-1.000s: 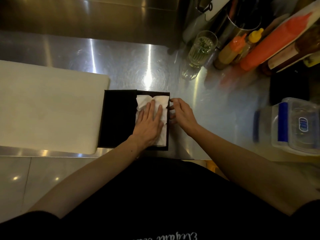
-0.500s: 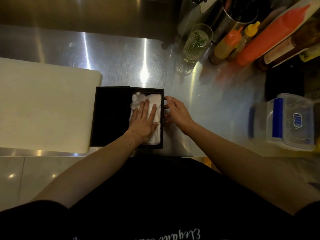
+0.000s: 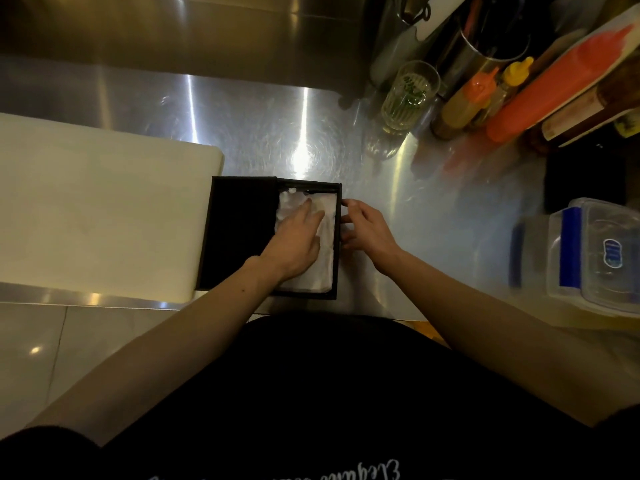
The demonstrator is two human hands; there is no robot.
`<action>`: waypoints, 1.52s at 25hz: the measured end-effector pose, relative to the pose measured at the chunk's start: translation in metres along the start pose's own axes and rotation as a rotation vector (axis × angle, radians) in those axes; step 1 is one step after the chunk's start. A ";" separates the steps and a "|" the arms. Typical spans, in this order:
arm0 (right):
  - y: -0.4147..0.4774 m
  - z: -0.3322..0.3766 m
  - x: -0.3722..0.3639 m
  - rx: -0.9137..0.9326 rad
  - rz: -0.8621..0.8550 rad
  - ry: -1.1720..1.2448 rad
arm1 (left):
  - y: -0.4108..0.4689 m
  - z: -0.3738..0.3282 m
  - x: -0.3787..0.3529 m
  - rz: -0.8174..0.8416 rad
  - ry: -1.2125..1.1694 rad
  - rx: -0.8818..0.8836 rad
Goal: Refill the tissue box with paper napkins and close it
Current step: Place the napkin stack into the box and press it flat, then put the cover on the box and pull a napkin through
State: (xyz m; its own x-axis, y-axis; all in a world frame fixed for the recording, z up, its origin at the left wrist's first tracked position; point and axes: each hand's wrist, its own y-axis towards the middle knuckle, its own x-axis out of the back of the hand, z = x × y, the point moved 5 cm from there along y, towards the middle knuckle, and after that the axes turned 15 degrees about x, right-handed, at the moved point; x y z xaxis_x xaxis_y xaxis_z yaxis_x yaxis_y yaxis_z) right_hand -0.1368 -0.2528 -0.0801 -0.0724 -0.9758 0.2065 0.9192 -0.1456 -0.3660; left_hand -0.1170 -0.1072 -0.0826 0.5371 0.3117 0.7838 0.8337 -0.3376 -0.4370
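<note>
A black tissue box (image 3: 239, 233) lies open on the steel counter, its lid part covering the left half. White paper napkins (image 3: 313, 275) fill the uncovered right half. My left hand (image 3: 294, 242) lies flat on the napkins, fingers spread and pointing to the far end, holding nothing. My right hand (image 3: 367, 230) rests against the outside of the box's right wall, fingers loosely curled and touching the rim.
A white cutting board (image 3: 97, 209) lies left of the box, touching it. At the back right stand a glass (image 3: 407, 95), squeeze bottles (image 3: 467, 98) and a metal canister (image 3: 485, 46). A clear plastic container (image 3: 595, 258) with a blue clip sits at the right.
My left hand has slid a little toward the far end of the napkins and turned slightly. My right hand stays at the box's right wall. The view has shifted.
</note>
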 end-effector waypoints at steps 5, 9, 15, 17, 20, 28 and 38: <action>-0.001 0.002 -0.002 -0.040 -0.018 0.056 | -0.030 0.032 0.056 -0.391 -0.327 0.050; -0.005 0.001 -0.004 -0.105 -0.032 0.114 | -0.037 0.084 0.055 -0.338 -0.354 0.414; -0.011 0.001 -0.005 -0.211 -0.043 0.196 | -0.041 0.127 0.048 -0.278 -0.626 0.545; -0.012 0.001 -0.004 -0.238 -0.033 0.215 | -0.045 0.134 0.050 -0.277 -0.726 0.616; -0.015 0.000 -0.004 -0.270 -0.009 0.252 | -0.044 0.145 0.059 -0.253 -0.942 0.651; -0.023 -0.003 -0.005 -0.303 0.061 0.383 | -0.061 0.134 0.076 0.027 -1.315 0.474; -0.027 -0.010 -0.005 -0.386 0.148 0.564 | -0.061 0.081 0.026 0.315 -1.392 0.375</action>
State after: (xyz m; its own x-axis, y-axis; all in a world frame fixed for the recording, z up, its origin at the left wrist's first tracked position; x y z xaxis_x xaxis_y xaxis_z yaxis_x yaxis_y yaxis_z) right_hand -0.1653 -0.2460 -0.0802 -0.2433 -0.9104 -0.3347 0.7394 0.0492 -0.6714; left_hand -0.1435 -0.0065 -0.0716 0.2057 0.9269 -0.3139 0.5293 -0.3751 -0.7610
